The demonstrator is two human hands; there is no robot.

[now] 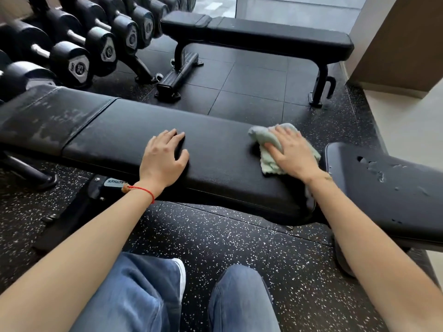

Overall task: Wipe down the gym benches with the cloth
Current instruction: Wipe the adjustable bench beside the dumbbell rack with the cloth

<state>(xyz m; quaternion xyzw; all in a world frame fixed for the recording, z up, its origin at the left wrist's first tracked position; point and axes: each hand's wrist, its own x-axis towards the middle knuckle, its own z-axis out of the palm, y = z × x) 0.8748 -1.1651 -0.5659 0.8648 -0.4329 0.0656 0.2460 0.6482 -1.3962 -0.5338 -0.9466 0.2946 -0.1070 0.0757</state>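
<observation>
A long black padded bench [215, 144] runs across the view in front of me. My right hand [291, 152] presses a crumpled pale green cloth [266, 140] flat on the bench's right end. My left hand [165, 155] rests palm down on the middle of the pad, fingers spread, holding nothing. The bench's left pad section [48, 118] shows dull grey streaks. A second pad [383, 188] at the right, with scuffed spots, adjoins the bench end. Another black flat bench [263, 35] stands farther back.
A rack of black dumbbells [79, 49] lines the far left. The floor is black rubber tile, speckled white [215, 248] near me. A beige wall corner [402, 44] stands at the right. My legs in blue jeans [143, 295] are at the bottom.
</observation>
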